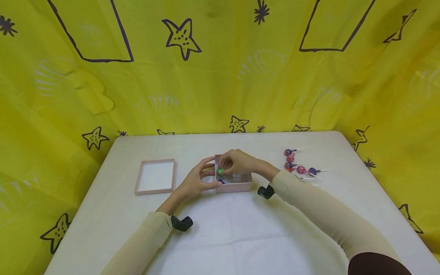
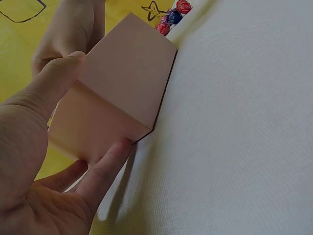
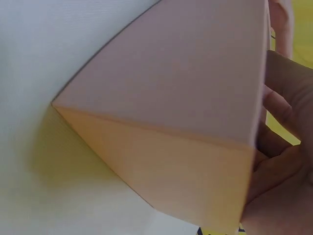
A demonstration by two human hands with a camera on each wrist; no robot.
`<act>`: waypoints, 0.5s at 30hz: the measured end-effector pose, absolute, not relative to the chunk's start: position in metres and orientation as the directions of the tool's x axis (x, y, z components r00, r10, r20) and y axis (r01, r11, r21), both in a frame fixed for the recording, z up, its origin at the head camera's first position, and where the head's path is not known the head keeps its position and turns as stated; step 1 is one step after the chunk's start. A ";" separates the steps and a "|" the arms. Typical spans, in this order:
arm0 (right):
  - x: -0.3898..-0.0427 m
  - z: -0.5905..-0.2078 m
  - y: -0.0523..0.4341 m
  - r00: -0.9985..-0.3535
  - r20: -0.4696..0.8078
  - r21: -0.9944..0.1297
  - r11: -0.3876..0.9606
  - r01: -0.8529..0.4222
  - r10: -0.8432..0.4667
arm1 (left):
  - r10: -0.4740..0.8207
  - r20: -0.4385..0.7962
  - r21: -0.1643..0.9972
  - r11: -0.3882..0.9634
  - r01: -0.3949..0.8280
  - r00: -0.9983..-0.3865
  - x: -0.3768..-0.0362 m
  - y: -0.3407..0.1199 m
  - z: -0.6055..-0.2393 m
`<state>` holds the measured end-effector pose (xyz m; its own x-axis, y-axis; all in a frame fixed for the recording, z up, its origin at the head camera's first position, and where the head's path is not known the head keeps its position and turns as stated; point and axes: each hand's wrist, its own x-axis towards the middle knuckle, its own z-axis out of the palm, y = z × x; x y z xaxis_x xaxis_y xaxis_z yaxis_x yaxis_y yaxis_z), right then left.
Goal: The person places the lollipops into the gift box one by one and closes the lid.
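A pink open-topped box (image 1: 234,187) stands upright on the table, roughly in the middle of the head view. My left hand (image 1: 194,184) holds it at the left, thumb at the near rim and fingers along the left wall; the left wrist view shows this grip on the pink box (image 2: 129,71). Over the box's left part, my right hand (image 1: 238,162) pinches a green-wrapped lollipop (image 1: 220,172) by its upright stick. A dark-wrapped lollipop (image 1: 221,181) shows just inside the near left corner. In the right wrist view the box wall (image 3: 171,73) hides the right fingertips.
A pink-rimmed lid (image 1: 154,191) with a white inside lies left of the box. Several wrapped lollipops (image 1: 301,170), red, pink and purple, lie to the right beyond my right forearm. A yellow patterned curtain (image 1: 206,88) hangs behind the white table (image 1: 220,225).
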<state>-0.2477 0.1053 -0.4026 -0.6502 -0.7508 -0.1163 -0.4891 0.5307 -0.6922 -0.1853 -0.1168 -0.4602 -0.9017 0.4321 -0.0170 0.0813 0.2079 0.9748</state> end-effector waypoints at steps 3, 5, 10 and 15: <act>-0.247 -0.406 0.103 -0.649 -0.137 -0.687 0.544 -0.482 -0.748 | 0.435 -0.013 0.974 0.209 0.087 -0.901 -0.186 -0.116 -0.460; -0.246 -0.408 0.102 -0.645 -0.146 -0.688 0.545 -0.478 -0.750 | 0.434 -0.012 0.974 0.209 0.088 -0.901 -0.186 -0.116 -0.461; -0.246 -0.411 0.099 -0.641 -0.153 -0.692 0.545 -0.474 -0.752 | 0.438 -0.003 0.976 0.198 0.094 -0.899 -0.185 -0.116 -0.461; -0.246 -0.415 0.097 -0.645 -0.163 -0.682 0.558 -0.473 -0.747 | 0.443 0.008 0.978 0.184 0.099 -0.897 -0.185 -0.116 -0.461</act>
